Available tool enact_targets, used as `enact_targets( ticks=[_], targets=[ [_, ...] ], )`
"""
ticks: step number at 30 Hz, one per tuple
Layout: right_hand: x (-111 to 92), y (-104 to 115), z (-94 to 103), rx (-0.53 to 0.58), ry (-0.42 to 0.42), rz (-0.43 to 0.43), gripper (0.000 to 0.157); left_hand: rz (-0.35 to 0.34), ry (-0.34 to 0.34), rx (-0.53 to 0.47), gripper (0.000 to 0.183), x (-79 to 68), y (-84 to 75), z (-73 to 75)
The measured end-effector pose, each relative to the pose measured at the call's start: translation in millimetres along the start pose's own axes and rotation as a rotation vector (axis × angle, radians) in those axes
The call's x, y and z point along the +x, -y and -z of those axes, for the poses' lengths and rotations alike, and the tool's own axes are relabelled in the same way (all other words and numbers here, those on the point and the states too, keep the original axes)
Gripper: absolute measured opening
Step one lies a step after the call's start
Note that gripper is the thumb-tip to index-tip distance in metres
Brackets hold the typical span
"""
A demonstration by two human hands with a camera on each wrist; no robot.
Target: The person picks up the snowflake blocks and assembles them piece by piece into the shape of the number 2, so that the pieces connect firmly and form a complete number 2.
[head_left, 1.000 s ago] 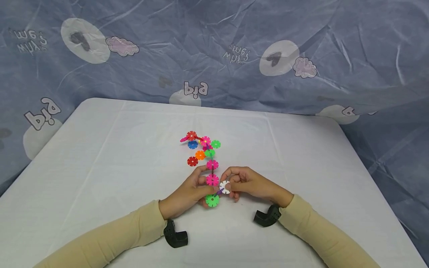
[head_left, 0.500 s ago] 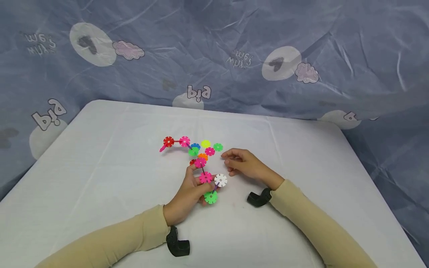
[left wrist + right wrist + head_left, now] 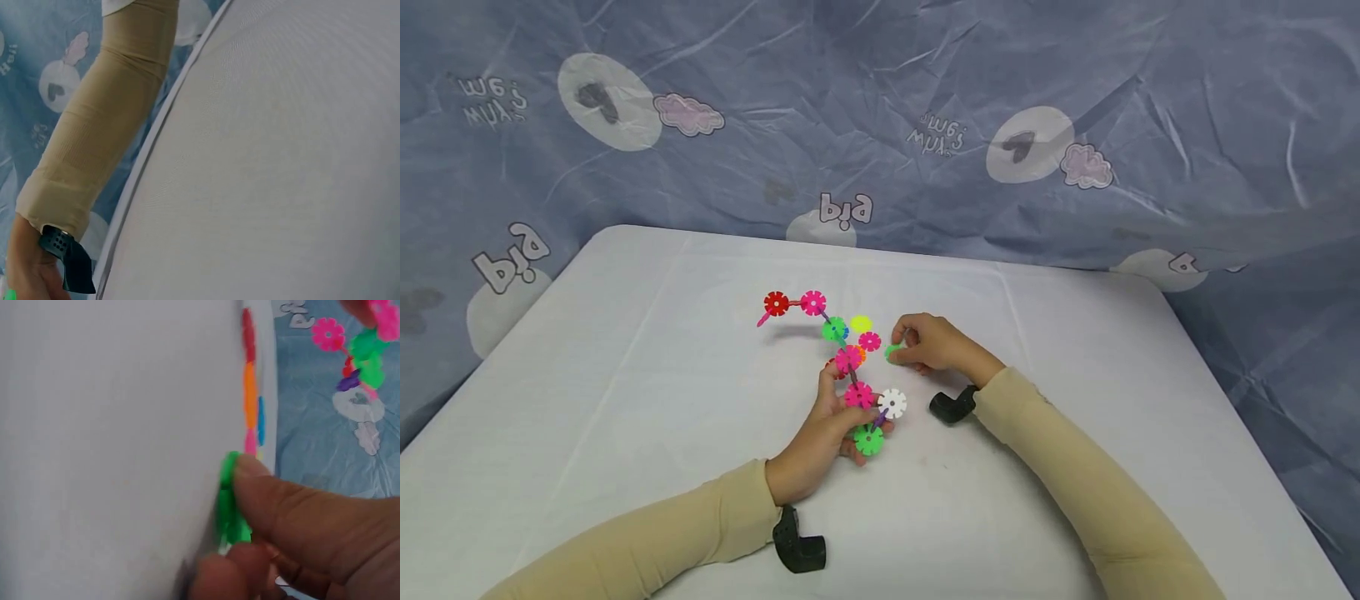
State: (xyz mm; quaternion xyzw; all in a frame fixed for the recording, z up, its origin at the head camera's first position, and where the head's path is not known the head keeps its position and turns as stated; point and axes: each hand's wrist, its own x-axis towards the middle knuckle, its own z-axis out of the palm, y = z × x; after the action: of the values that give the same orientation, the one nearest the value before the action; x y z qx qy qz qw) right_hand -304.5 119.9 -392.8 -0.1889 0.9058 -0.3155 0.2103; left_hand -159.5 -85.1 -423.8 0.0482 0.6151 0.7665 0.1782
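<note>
Fingers of the right hand pinch a green disc; the head view leaves only a sliver of it visible, while the right wrist view shows it edge-on under the thumb. The left hand, at the right hand's 8 o'clock, grips a chain of notched discs running toward 11 o'clock, then bending to 9. A white disc ends it nearby. From the head view the chain blocks much of a blue disc, orange disc and red disc on the counter; the right wrist view shows these edge-on, around 12 o'clock from the green one. Overhead, a yellow disc and pink disc lie at its 10 o'clock. The left wrist view shows mostly counter, plus a sleeve and black bracket.
</note>
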Motion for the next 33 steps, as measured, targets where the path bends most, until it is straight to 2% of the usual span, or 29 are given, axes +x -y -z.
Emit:
enact_targets(
  ticks=[2,6,11,16,22,28,33],
  targets=[
    [-7,0,0.4,-0.004,0.012,0.02,0.022,-0.004,-0.006,0.02,0.068,-0.4,0.2,-0.5],
    [-28,-5,-3.5,0.039,-0.024,0.147,0.022,-0.008,-0.015,0.028,0.064,-0.3,2.0,-1.7],
    [-62,-15,-11.7,0.25,-0.091,0.293,0.013,-0.02,-0.02,0.008,0.065,1.1,3.6,-3.1],
    [-84,-19,-18.8,0.41,-0.123,0.391,0.017,-0.007,-0.029,0.054,0.062,0.9,3.1,-2.8],
    [-90,-16,-27.8,0.48,-0.071,0.492,0.012,0.022,-0.034,0.06,0.063,-1.2,2.0,-2.1],
    [-89,-19,-31.7,0.505,-0.095,0.53,0.012,0.007,-0.053,0.062,0.063,-1.7,1.7,-3.3],
    [-88,-19,-32.2,0.51,-0.056,0.561,0.011,0.001,-0.079,0.087,0.064,-1.4,2.0,-4.0]
  ],
)
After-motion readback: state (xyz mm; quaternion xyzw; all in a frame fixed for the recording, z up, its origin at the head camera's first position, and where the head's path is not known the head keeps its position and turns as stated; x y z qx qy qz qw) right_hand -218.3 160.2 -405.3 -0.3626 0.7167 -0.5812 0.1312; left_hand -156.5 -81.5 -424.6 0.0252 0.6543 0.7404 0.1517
